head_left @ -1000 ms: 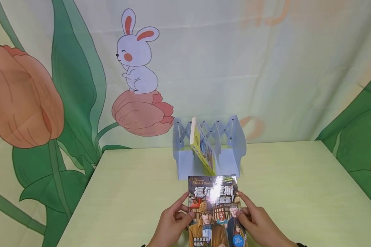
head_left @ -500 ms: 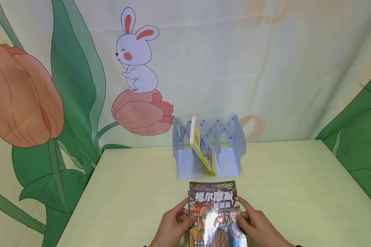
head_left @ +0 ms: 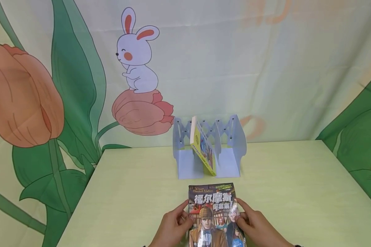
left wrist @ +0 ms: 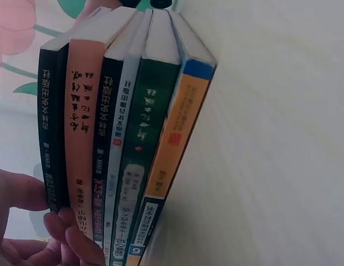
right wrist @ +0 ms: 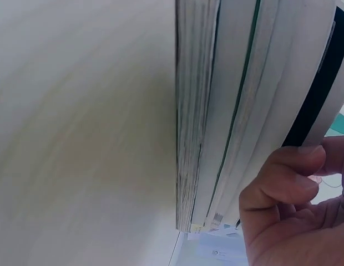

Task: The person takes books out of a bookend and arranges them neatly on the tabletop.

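Note:
A glossy paperback with a detective in a checked cap on its cover lies face up at the front of the table, on top of a stack of several books. My left hand holds its left edge, thumb on the cover and fingers curled at the spine. On the opposite edge, my right hand pinches it the same way. Spines in the stack show in the left wrist view, among them a pink book, a green book and an orange book. Page edges fill the right wrist view.
Behind the stack stands a pale blue folding book rack with several upright dividers. A yellow-green book leans in it, tilted against a divider. A printed curtain with a rabbit hangs behind the pale green table.
The detective paperback has slid slightly toward me and its top edge sits lower in the head view. Both hands have moved down with it, keeping their hold. The rack looks the same.

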The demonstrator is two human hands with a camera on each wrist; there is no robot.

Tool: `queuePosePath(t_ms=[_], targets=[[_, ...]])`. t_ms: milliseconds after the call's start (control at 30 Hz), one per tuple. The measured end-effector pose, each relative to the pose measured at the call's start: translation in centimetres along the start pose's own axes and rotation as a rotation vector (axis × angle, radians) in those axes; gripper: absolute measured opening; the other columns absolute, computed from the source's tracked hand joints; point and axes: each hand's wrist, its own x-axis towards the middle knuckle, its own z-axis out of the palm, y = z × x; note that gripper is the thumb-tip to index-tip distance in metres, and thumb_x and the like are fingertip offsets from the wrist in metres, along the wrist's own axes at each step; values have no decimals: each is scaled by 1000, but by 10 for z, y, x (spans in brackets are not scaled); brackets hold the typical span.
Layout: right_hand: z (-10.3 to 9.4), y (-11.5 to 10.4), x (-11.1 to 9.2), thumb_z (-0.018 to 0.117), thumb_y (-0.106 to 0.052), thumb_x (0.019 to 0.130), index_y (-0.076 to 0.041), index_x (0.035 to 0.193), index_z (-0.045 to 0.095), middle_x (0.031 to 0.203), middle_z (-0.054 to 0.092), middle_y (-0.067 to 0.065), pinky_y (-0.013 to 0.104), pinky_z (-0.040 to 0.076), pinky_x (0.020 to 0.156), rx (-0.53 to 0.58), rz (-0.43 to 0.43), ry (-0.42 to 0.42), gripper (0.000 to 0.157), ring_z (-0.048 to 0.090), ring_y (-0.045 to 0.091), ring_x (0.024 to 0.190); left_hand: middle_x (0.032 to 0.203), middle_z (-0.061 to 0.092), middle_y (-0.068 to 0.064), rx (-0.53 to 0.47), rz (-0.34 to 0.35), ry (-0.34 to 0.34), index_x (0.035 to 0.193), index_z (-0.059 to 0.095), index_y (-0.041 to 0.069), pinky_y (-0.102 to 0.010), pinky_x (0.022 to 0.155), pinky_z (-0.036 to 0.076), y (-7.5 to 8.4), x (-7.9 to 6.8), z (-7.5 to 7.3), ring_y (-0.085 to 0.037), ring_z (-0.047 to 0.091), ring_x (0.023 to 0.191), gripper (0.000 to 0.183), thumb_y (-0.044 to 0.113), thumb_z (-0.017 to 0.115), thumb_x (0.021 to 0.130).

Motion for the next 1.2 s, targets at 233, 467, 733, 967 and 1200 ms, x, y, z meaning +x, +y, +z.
queuePosePath(t_ms=[233,467,733,967,1200], targets=[[-1,2,3,48,-22,103,-1,153,26,63,46,-7,23,36,55,7,52,-38,58,29,1,50,77,63,1,20,6,-32,146,42,-3,-21,56,45,-2,0,-1,-2,51,58,64,20,62,90],[0,2,4,49,-22,102,-1,153,25,62,46,-6,23,35,53,-1,80,-54,60,29,3,50,76,64,-1,5,-2,-55,147,41,-1,-22,51,44,-6,1,-4,-4,53,57,64,23,64,92],[-5,0,3,52,-41,100,-5,154,23,70,53,-3,25,38,60,4,122,-8,71,39,4,54,76,64,2,40,-11,-33,143,46,1,-23,56,45,-7,1,-4,-4,53,57,60,27,64,93],[-12,-6,2,57,-42,98,-11,152,30,87,55,-2,24,39,59,-63,73,95,68,47,5,62,76,62,4,110,-8,77,131,57,7,-22,58,41,2,1,-8,-4,49,59,42,23,63,93],[-17,-14,-1,60,-47,95,-30,148,37,120,54,1,25,45,67,-131,50,210,60,54,11,97,86,62,5,170,56,175,124,62,12,-21,61,46,11,3,-16,-3,58,72,32,27,62,95]])
